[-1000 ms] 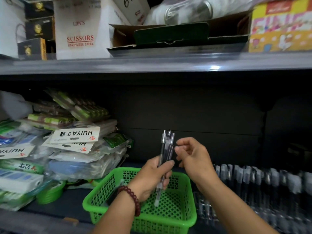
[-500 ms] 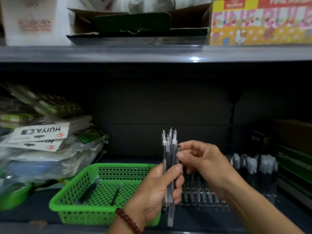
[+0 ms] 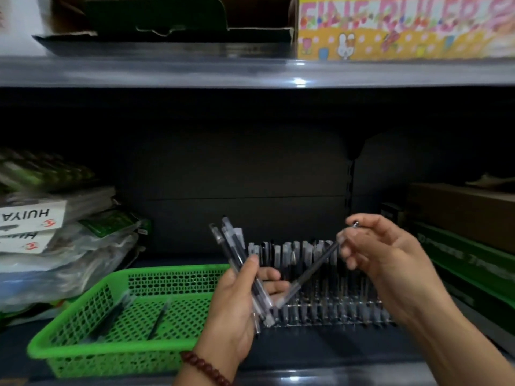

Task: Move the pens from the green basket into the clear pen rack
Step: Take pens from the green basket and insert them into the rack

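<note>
Fingers [image 3: 347, 247] of the right hand [image 3: 390, 263] pinched one slim clear-barrelled pen [image 3: 315, 267]; left hand [image 3: 237, 307] gripped a pen bundle [image 3: 231, 246]. Next, we judged, it needed a free slot in the clear plastic rack [image 3: 334, 312].

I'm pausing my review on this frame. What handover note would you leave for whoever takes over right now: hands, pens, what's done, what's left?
Left hand: grips a bundle of pens, tilted, over the right end of the green basket.
Right hand: pinches a single pen near its upper end. The pen slants down toward the clear pen rack and is not seated yet.
Done: a row of racked pens stands in the rack.
Left: seat the single pen, then the bundle, then the loose pens lying in the basket, at least two.
</note>
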